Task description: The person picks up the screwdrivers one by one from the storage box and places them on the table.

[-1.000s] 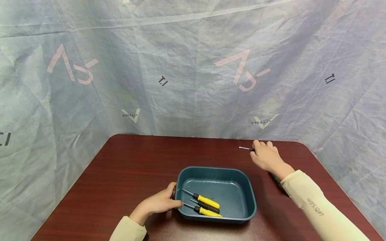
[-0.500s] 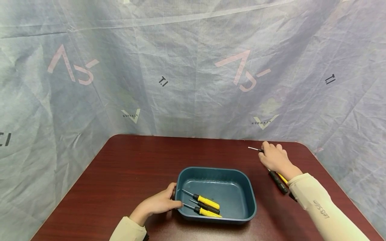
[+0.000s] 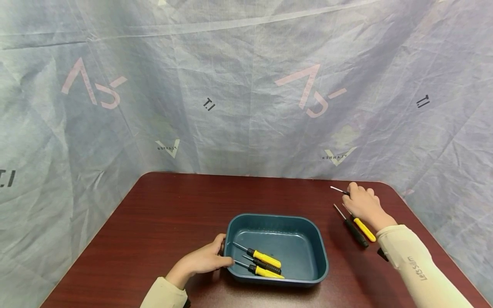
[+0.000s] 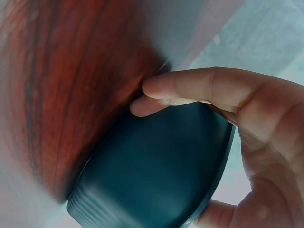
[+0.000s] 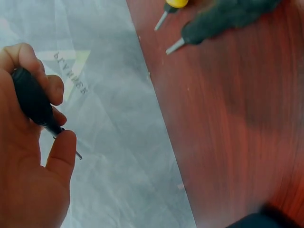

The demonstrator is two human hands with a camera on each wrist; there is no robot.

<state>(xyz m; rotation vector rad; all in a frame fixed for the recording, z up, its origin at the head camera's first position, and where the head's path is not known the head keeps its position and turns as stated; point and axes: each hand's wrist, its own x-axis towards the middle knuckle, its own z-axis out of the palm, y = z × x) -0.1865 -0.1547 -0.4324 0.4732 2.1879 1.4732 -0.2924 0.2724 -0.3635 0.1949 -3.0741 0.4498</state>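
Observation:
My left hand (image 3: pixel 206 259) grips the left wall of a dark teal plastic tub (image 3: pixel 323 256), thumb at the rim and fingers along the outside, as the left wrist view also shows. My right hand (image 3: pixel 363 206) holds a screwdriver with a black handle (image 5: pixel 33 97), its fingers curled round that handle and its thin shaft pointing left. Below this hand, on the table, lie a black-handled screwdriver (image 3: pixel 356 233) and a yellow-handled screwdriver (image 3: pixel 365 230) side by side. Inside the tub are two yellow-handled screwdrivers (image 3: pixel 266 258) with a black-handled one (image 3: pixel 267 265) between them.
The dark red wooden table (image 3: pixel 154 214) ends at a back edge against a hanging grey sheet (image 3: pixel 231 85). The sheet also drapes along both sides. The tub stands between the hands, near the table's front.
My right hand has moved right with its screwdriver, uncovering the black-handled and yellow-handled screwdrivers on the table. My left hand and the tub have stayed in place.

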